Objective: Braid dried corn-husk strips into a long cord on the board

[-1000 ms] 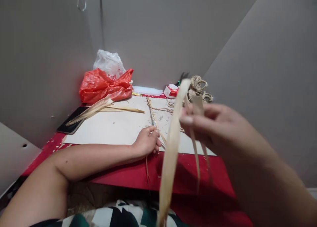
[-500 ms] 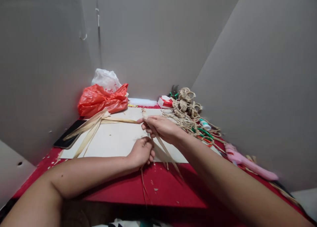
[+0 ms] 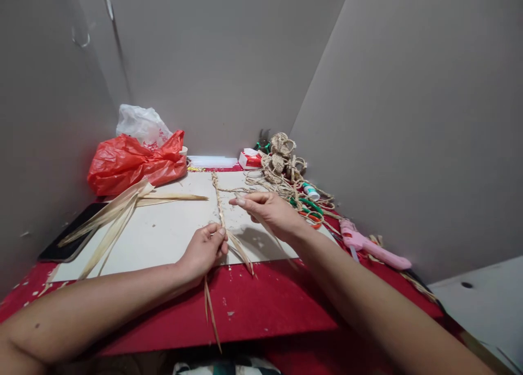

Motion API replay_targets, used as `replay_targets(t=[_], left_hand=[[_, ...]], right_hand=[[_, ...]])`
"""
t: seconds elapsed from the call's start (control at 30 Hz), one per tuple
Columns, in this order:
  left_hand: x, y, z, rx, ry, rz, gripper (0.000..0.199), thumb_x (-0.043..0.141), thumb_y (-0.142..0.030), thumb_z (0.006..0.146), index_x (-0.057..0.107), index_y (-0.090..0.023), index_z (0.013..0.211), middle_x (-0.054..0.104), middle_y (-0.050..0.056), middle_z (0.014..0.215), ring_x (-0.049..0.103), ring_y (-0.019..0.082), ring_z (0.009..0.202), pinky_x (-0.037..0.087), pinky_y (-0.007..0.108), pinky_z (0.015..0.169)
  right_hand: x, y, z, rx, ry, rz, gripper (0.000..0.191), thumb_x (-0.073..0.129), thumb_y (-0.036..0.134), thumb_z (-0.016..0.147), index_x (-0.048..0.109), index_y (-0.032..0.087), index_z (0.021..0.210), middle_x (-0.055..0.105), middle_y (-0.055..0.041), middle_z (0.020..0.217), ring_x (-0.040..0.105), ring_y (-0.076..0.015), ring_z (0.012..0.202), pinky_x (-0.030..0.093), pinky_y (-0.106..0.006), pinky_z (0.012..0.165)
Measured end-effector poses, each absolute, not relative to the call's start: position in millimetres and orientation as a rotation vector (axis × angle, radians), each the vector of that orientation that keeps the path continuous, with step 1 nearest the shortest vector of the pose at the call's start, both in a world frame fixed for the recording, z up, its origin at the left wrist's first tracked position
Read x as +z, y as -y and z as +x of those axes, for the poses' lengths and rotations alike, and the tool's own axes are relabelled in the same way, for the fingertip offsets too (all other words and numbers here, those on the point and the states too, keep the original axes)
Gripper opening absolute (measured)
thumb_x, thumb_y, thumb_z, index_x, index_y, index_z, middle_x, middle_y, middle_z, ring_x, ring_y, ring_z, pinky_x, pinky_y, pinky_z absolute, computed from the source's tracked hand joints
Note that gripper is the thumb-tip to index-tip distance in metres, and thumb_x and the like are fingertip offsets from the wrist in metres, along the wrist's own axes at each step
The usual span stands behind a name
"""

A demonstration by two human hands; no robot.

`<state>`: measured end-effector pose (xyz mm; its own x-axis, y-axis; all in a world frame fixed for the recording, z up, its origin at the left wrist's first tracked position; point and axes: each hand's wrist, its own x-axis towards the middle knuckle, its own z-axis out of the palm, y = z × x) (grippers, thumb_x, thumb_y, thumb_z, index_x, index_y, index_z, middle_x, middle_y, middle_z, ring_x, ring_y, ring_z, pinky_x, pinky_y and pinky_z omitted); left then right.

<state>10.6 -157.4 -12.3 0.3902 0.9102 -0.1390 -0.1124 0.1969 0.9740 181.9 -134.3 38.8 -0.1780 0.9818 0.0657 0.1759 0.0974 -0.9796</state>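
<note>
head view: braided strip [image 3: 219, 203] on the white board [image 3: 175, 222], straight beyond the left hand [image 3: 203, 248], ahead and to the left of the right hand [image 3: 274, 212]. left is nearer, touching: fingers closed in a pinch on the strip's near end. right sits just beside, apart from the braid, thumb and forefinger nearly together, other fingers curled; it seems to grip a pale strand [image 3: 279, 246], blurred there. braid's long axis runs near to far, far end tipped slightly left. loose leaf ends [image 3: 241, 249] fan from the near end, toward the wearer and rightward.
</note>
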Motion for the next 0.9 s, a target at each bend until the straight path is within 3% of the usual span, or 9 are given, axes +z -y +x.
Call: replay_targets(t=[0.13,0.37,0.53,0.7,0.9], left_hand=[[-15,157,11,0.861,-0.884,1.134,0.027,0.051,-0.039,0.083,0.046,-0.016,0.069,0.043,-0.007,0.044,0.024,0.003,0.034,0.015,0.018,0.036],[-18,155,12,0.893,-0.933,1.147,0.027,0.051,-0.04,0.084,0.05,-0.015,0.072,0.049,-0.004,0.05,0.024,0.002,0.036,0.014,0.017,0.038],[-15,156,12,0.961,-0.963,1.177,0.027,0.05,-0.039,0.084,0.048,-0.016,0.068,0.035,-0.009,0.042,0.025,0.003,0.037,0.019,0.016,0.039],[-13,158,13,1.0,-0.981,1.217,0.027,0.049,-0.037,0.084,0.047,-0.017,0.067,0.037,-0.008,0.044,0.027,0.003,0.038,0.024,0.017,0.042],[-23,155,14,1.077,-1.034,1.362,0.027,0.048,-0.038,0.083,0.046,-0.017,0.067,0.043,-0.006,0.052,0.037,0.007,0.048,0.032,0.019,0.048]], right_hand=[[27,132,185,1.439,1.32,-1.123,0.037,0.073,0.042,0.064,0.069,0.013,0.087,0.034,0.0081,0.051,0.022,-0.0036,0.044,0.016,-0.02,0.043],[19,142,185,1.8,1.432,-1.003,0.035,0.072,0.032,0.068,0.064,0.01,0.094,0.058,0.0009,0.063,0.049,-0.0061,0.052,0.04,-0.019,0.048],[20,150,181,1.762,1.517,-1.069,0.035,0.075,0.032,0.064,0.053,0.015,0.085,0.056,0.0056,0.057,0.05,-0.0067,0.046,0.041,-0.02,0.047],[23,159,174,1.662,1.588,-1.227,0.028,0.072,0.033,0.065,0.053,0.013,0.072,0.056,0.004,0.054,0.046,-0.0044,0.042,0.034,-0.016,0.042],[19,167,161,1.6,1.699,-1.262,0.016,0.06,0.027,0.073,0.054,0.013,0.067,0.057,0.0019,0.053,0.044,-0.0051,0.041,0.034,-0.017,0.042]])
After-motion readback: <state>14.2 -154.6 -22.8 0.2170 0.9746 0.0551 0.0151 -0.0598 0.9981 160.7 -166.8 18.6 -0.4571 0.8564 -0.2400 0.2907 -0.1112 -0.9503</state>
